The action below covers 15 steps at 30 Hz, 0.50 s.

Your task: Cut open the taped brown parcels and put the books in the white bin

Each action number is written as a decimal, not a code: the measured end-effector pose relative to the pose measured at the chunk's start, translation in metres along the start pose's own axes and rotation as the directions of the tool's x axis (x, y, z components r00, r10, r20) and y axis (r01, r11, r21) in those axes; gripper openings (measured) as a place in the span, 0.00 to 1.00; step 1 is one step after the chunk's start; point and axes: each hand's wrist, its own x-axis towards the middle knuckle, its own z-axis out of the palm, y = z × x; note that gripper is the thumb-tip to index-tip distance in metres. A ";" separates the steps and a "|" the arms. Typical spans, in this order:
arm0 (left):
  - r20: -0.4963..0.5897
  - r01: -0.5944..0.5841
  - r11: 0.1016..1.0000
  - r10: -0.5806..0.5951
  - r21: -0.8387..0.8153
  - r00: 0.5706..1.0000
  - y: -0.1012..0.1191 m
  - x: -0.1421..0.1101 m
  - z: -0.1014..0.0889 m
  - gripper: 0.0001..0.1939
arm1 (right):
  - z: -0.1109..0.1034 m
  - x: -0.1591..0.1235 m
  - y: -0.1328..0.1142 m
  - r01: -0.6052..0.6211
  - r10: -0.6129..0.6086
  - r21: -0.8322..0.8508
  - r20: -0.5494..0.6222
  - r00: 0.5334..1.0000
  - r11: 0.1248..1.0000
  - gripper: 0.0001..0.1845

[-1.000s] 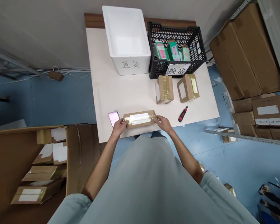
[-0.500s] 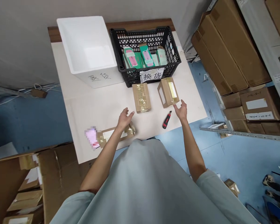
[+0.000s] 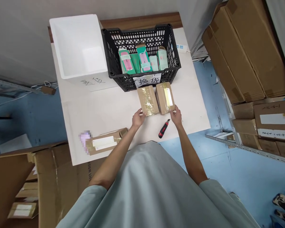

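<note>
Two small cardboard cartons sit side by side in the middle of the frame, one hand at each outer side. The left carton (image 3: 148, 101) has shiny tape down its top, and the left hand's (image 3: 138, 119) fingers touch its lower-left corner. The right carton (image 3: 165, 98) (the one with a white and yellow label) has the right hand's (image 3: 176, 117) fingers at its lower-right corner. So both cartons lie between the two sets of fingers, just above them in the frame. Can't really tell how tightly either hand's fingers are closed, or if the cartons quite touch.

Just below the cartons there's a red and black utility knife (image 3: 164, 129) lying at a slant on the white desk (image 3: 97, 110). Right behind them is a black crate (image 3: 110, 57) with green and pale boxes (image 3: 143, 60) in it, and a white foam bin (image 3: 78, 47) fills the upper left. Lower left, a long labelled package (image 3: 104, 144) lies near the desk edge, next to something pixelated (no clue what).
</note>
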 end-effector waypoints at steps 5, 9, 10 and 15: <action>0.007 -0.030 0.999 0.029 0.040 1.000 0.033 0.021 0.020 0.30 | -0.007 0.025 -0.012 -0.113 0.116 0.081 -0.029 0.993 0.990 0.38; 0.063 -0.069 0.998 0.068 0.009 0.996 0.032 0.002 0.006 0.30 | -0.008 0.019 -0.021 -0.150 0.145 -0.016 -0.164 0.976 0.989 0.40; 0.077 -0.104 0.995 0.105 -0.008 0.992 0.026 -0.009 -0.003 0.29 | -0.008 0.012 -0.023 -0.127 0.112 -0.055 -0.217 0.970 0.990 0.39; -0.088 -0.207 0.978 0.208 0.023 0.974 -0.042 -0.082 -0.078 0.26 | 0.014 -0.050 -0.037 0.048 -0.057 -0.052 -0.192 0.980 0.997 0.32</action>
